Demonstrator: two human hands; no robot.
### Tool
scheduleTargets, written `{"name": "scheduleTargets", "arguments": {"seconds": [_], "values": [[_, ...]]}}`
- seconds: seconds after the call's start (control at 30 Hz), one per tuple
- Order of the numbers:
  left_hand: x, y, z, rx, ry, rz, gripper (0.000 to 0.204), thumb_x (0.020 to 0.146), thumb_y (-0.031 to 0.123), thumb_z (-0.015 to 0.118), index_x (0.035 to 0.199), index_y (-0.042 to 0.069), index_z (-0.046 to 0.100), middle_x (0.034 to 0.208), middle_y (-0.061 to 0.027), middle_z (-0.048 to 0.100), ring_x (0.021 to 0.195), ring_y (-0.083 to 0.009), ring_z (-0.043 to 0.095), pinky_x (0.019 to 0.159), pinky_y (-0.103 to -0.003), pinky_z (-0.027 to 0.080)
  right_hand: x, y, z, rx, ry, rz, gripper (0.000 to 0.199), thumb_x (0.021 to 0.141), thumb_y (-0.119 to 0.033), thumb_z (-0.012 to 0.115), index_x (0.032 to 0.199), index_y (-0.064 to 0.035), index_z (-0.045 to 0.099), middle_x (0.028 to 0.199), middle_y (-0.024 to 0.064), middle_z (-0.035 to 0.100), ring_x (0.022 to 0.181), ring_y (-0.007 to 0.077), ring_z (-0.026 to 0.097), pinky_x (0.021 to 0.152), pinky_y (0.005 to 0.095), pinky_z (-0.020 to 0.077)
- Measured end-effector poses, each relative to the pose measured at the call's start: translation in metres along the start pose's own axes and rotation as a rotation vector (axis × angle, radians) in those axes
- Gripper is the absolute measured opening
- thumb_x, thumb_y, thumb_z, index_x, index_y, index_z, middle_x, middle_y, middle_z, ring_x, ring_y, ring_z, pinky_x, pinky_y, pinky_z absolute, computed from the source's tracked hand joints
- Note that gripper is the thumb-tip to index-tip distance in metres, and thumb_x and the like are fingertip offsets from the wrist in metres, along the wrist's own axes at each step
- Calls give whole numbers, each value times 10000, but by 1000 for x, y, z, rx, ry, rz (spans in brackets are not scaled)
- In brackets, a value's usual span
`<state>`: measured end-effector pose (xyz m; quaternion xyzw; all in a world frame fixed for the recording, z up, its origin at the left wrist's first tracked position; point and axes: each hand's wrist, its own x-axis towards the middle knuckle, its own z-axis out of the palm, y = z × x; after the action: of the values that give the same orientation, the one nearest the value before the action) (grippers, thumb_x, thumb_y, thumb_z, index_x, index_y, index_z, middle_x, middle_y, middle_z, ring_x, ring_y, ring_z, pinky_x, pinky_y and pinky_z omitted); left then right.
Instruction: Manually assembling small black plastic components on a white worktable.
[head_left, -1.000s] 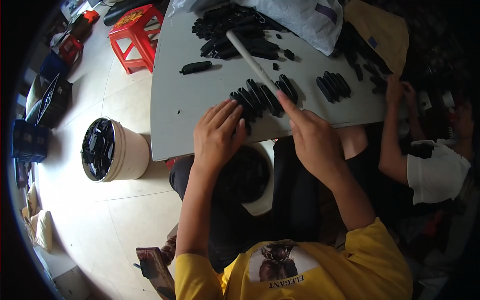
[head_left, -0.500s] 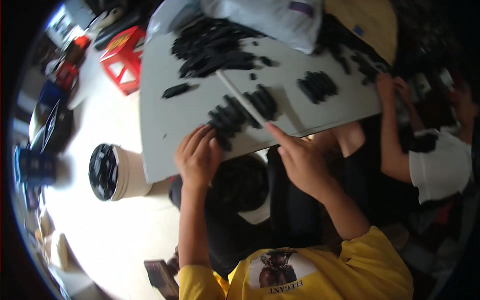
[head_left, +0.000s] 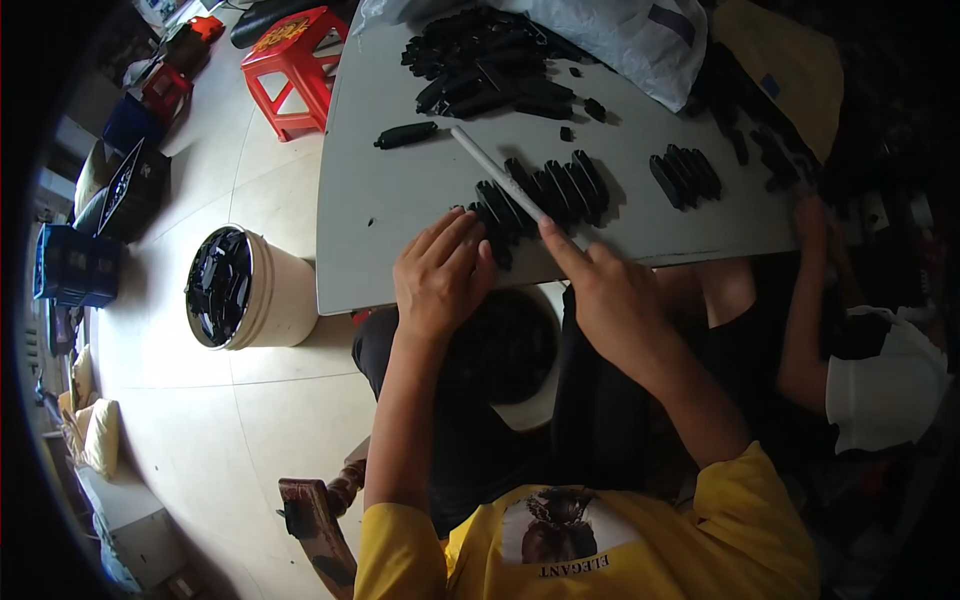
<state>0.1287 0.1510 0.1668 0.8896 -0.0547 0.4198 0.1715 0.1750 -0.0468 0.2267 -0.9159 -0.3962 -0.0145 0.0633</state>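
My right hand (head_left: 610, 305) is closed on a slim white stick (head_left: 488, 168), its index finger stretched along the near end. The stick slants up and left over a row of black, elongated pieces (head_left: 570, 192) with narrow ends. These pieces lie side by side near the table's front edge. At the row's left end rests my left hand (head_left: 440, 275), its fingers side by side and bent, the thumb apart. Fingertips and thumb are against the endmost pieces, and nothing shows lifted in this hand. A single black piece (head_left: 406, 135) lies left of the stick's far tip.
A heap of black pieces (head_left: 470, 75) and a white plastic bag (head_left: 640, 40) occupy the grey table's (head_left: 350, 240) far side. A shorter row (head_left: 685, 176) lies rightward, near another person's arm (head_left: 805, 310). A filled bucket (head_left: 285, 300) and red stool (head_left: 300, 70) stand on the floor.
The whole view has shifted, moving the table rightward in the picture. Against the row, the stick has moved left. Both hands keep nearly the same pose.
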Motion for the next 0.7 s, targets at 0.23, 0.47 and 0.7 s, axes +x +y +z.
{"name": "scheduleTargets", "arguments": {"seconds": [0.23,0.47,0.7], "values": [[-3,-2,-4,10,126,-11,58,761,86,662,800,43,662,933,-69,683,930,-239,666,725,-332,544,-1,-5,-21,152,44,67,586,885,26,531,1429,-159,416,755,118,591,634,230,610,552,343,491],[-8,-1,-3,7,90,43,57,754,108,672,764,56,652,897,-53,671,884,-220,673,682,-313,544,-6,-19,-9,239,359,-1,583,902,4,526,1439,-187,402,767,124,597,656,240,622,565,340,497],[-9,-1,-6,26,176,59,70,749,128,650,766,61,653,888,-54,667,872,-211,672,666,-304,540,-11,-9,4,198,127,30,659,846,6,539,1455,-181,369,714,130,578,614,277,627,545,393,505]]}}
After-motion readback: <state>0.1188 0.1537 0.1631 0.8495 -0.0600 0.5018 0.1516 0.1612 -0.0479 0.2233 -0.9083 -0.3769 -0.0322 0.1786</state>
